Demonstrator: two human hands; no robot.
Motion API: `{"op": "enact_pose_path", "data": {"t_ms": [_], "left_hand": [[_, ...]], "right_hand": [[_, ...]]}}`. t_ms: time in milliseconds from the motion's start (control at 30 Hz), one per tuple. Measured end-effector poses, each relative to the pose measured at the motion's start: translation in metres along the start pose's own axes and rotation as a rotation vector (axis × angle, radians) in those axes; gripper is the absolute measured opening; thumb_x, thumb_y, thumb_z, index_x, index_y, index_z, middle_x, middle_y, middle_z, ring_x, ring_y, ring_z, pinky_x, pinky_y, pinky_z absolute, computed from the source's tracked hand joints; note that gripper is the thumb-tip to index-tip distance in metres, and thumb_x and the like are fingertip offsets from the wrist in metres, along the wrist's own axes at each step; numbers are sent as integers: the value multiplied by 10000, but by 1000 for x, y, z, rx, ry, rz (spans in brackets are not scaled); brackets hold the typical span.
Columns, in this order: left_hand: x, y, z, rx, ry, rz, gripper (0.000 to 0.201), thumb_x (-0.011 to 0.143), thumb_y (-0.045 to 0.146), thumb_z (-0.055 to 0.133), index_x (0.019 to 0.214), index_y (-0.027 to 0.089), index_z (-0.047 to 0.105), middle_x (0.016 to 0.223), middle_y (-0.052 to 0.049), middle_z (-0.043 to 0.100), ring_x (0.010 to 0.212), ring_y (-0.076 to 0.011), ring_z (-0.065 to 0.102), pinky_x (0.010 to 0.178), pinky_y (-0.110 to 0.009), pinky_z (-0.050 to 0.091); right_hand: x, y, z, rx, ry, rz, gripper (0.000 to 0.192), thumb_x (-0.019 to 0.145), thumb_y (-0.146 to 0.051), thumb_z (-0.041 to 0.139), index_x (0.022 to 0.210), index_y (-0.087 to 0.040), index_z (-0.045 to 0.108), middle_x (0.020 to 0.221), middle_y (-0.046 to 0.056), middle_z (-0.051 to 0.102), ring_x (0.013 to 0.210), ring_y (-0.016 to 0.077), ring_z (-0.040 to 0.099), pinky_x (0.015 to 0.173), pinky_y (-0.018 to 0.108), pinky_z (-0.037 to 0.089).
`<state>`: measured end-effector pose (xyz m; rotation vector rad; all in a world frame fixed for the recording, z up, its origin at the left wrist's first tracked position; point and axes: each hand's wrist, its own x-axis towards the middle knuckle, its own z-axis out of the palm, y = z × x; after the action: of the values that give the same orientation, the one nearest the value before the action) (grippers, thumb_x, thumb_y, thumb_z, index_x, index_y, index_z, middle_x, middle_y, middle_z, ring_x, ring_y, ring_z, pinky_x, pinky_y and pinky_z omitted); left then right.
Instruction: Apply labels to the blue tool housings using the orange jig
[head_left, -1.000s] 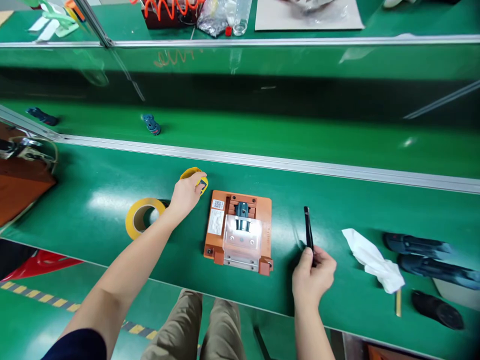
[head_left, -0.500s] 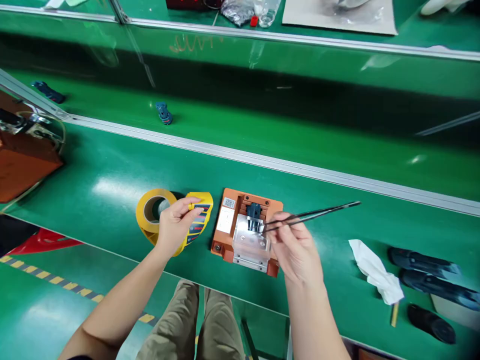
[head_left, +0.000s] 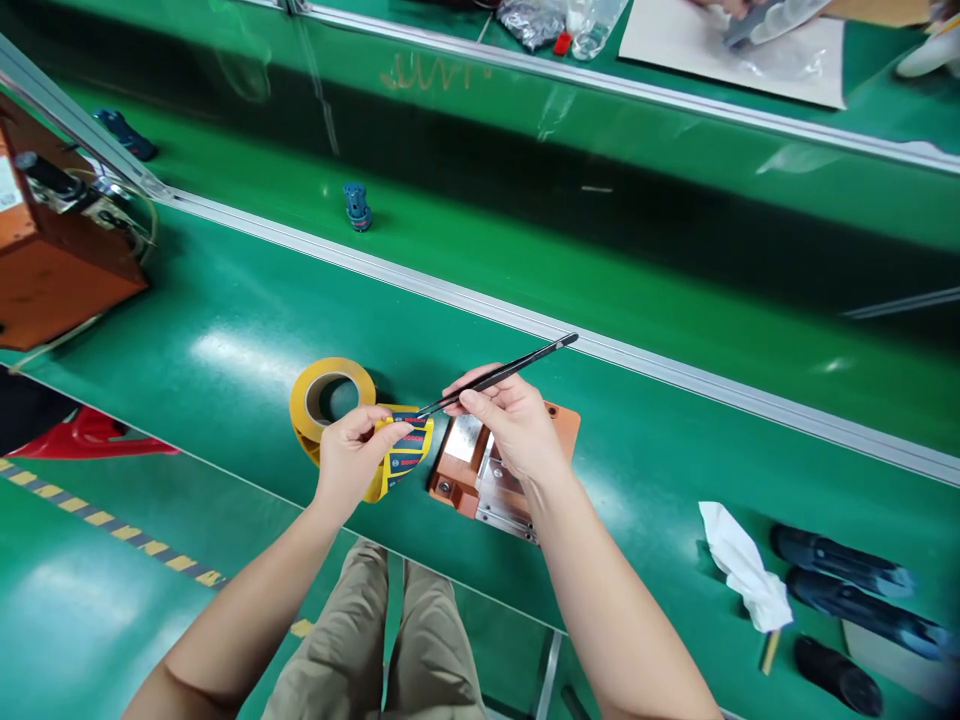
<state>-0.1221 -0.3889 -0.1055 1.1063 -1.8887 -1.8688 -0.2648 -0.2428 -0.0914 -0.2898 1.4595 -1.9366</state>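
Note:
My left hand (head_left: 354, 452) pinches the loose end of a yellow label strip (head_left: 405, 462), which carries dark blue labels with red lettering. The strip comes off a yellow label roll (head_left: 302, 392) standing just behind and left of that hand. Black tweezers (head_left: 517, 366) are held in my right hand (head_left: 506, 420), their tips at the top label on the strip. Whether the tips grip the label I cannot tell. Under my right hand sits an orange fixture (head_left: 459, 470) with a clear plate; the hand hides its middle.
A blue tool part (head_left: 358, 207) stands beyond the metal rail (head_left: 420, 275). At the right lie a white tissue (head_left: 742, 565), dark tool housings (head_left: 840, 560) and a black part (head_left: 836, 675). An orange machine (head_left: 67, 260) is at the left. A co-worker's hand (head_left: 739, 8) shows at the top right.
My right hand has moved left with the tweezers, from the fixture to the label strip. My left hand still holds the strip. The view has shifted slightly, and a co-worker's hand has appeared at the top.

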Motion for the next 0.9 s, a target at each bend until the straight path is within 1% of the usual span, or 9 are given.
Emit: {"op": "enact_pose_path", "data": {"t_ms": [133, 233, 367, 467, 600, 667, 767, 833, 900], "left_hand": [[0, -2, 0, 39, -6, 31, 287, 687, 418, 834, 770, 172, 709, 632, 11, 655, 578, -140, 598, 592, -263, 526], [1, 3, 3, 170, -82, 119, 277, 786, 445, 738, 862, 179, 729, 761, -24, 726, 682, -173, 659, 668, -272, 541], [10, 11, 18, 610, -156, 372, 391, 966, 494, 466, 1021, 207, 726, 924, -57, 769, 795, -198, 705, 738, -272, 523], [25, 12, 41, 937, -227, 505, 481, 985, 558, 416, 1099, 184, 696, 936, -112, 768, 823, -252, 728, 725, -300, 518], [36, 14, 73, 1387, -375, 479, 534, 992, 561, 410, 1263, 153, 625, 877, -157, 758, 747, -320, 737, 638, -334, 511], [36, 17, 81, 1509, -401, 438, 572, 996, 570, 390, 1357, 163, 566, 834, -154, 753, 737, -349, 736, 637, -363, 518], [31, 20, 78, 1511, -352, 471, 654, 981, 617, 377, 1427, 157, 509, 860, -166, 746, 753, -358, 725, 659, -393, 522], [25, 18, 71, 1430, -256, 612, 676, 957, 633, 428, 1401, 135, 536, 975, -194, 733, 858, -363, 707, 713, -411, 520], [13, 12, 64, 1288, -168, 798, 563, 952, 568, 512, 1293, 133, 618, 1030, -187, 717, 946, -342, 673, 780, -415, 509]], "right_hand": [[-4, 3, 3, -8, -11, 1, 284, 754, -403, 850, 897, -216, 692, 871, 13, 769, 761, 150, 731, 796, 337, 635], [-12, 4, -4, -5, 60, -57, 273, 764, -406, 841, 888, -221, 684, 858, 8, 766, 783, 160, 737, 818, 353, 632], [-30, -3, -32, -72, 224, -158, 231, 807, -391, 809, 903, -224, 682, 867, 15, 767, 793, 174, 745, 797, 351, 633], [-48, -11, -63, -136, 304, -194, 219, 812, -383, 807, 903, -224, 686, 869, 16, 761, 799, 176, 740, 792, 346, 630], [-69, -9, -98, -169, 367, -169, 228, 809, -396, 806, 895, -230, 676, 831, 3, 755, 780, 173, 731, 782, 350, 621], [-77, -1, -109, -181, 370, -157, 213, 830, -394, 787, 908, -235, 668, 849, 6, 762, 807, 178, 732, 802, 358, 609], [-85, 15, -117, -194, 357, -156, 202, 865, -397, 750, 948, -240, 654, 908, 17, 772, 884, 191, 732, 858, 373, 582], [-88, 23, -119, -185, 349, -158, 204, 881, -405, 732, 962, -241, 642, 922, 20, 772, 902, 196, 732, 871, 378, 570], [-90, 28, -120, -180, 340, -164, 197, 892, -403, 720, 966, -240, 636, 924, 20, 771, 906, 195, 732, 866, 371, 565]]}}
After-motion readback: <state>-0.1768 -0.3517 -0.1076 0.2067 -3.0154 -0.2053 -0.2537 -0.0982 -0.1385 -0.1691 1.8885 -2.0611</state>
